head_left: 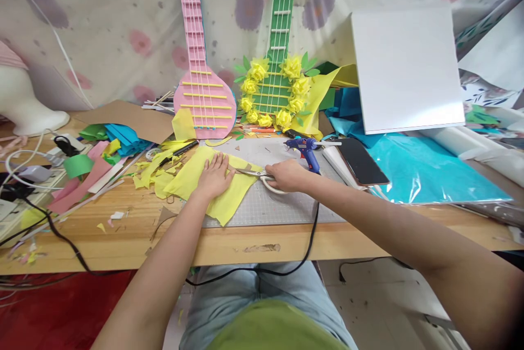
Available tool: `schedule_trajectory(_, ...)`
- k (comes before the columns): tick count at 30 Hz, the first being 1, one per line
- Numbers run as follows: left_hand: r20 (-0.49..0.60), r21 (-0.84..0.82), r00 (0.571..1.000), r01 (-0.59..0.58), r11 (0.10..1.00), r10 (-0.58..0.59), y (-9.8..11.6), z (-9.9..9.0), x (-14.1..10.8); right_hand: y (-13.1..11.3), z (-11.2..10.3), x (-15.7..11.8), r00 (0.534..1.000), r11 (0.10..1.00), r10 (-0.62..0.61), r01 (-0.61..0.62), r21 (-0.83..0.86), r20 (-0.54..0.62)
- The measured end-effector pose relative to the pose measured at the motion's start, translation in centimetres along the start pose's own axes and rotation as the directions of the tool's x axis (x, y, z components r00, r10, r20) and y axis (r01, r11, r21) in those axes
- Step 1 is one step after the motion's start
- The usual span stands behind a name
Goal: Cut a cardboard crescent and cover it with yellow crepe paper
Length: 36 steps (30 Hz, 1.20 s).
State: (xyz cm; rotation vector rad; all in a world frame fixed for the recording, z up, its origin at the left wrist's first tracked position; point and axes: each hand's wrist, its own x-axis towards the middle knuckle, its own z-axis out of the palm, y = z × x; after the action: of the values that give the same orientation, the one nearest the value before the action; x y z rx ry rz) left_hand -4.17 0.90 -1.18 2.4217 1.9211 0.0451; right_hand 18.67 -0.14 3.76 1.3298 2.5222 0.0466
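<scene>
A sheet of yellow crepe paper [229, 203] lies partly over a grey cutting mat [282, 211] on the wooden table. Flat on that sheet rests my left hand [215, 176], its fingers stretched out. My right hand [285, 175] is closed round the white handles of a pair of scissors [256, 173], whose blades point left onto the yellow paper near my left fingers. Small brown scraps show by the blade tips. Just behind my right hand a blue glue gun [306, 152] lies on the mat.
Behind stand a pink paper instrument [204, 101] and a green one [282, 28] with yellow paper flowers. Right are a phone [362, 160], turquoise wrapped paper [429, 172] and a white board [407, 66]. Paper scraps [88, 172] and cables crowd the left. A black cord [313, 235] hangs over the front edge.
</scene>
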Motion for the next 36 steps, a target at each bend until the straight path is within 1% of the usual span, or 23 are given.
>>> schedule_trajectory(9,0.005,-0.006,1.000,0.001,1.000,-0.001,0.03,-0.09,-0.02,-0.08,0.35,0.12,1.000,1.000,0.000,0.000,0.011,-0.010)
schedule_trajectory(14,0.012,-0.006,1.000,0.001,1.000,-0.001,0.00,-0.08,0.00,-0.02,0.55,0.14,1.000,0.999,0.008,-0.008,0.040,0.002)
schedule_trajectory(21,0.010,-0.027,1.000,-0.001,1.000,0.001,0.04,-0.13,-0.06,-0.26,0.05,0.18,0.999,0.998,0.034,-0.035,0.044,0.030)
schedule_trajectory(25,0.013,-0.034,1.000,0.003,0.999,-0.003,0.06,-0.11,-0.05,-0.15,-0.07,-0.02,0.999,0.999,0.031,-0.032,0.042,0.017)
schedule_trajectory(33,0.028,-0.029,1.000,0.006,1.000,-0.005,0.05,-0.09,0.06,-0.28,0.18,-0.24,0.999,0.998,0.053,-0.053,0.025,0.004)
schedule_trajectory(36,0.031,-0.024,0.999,0.012,1.000,-0.011,0.13,-0.11,0.09,-0.45,0.07,-0.28,0.996,0.996,0.089,-0.089,0.026,0.007)
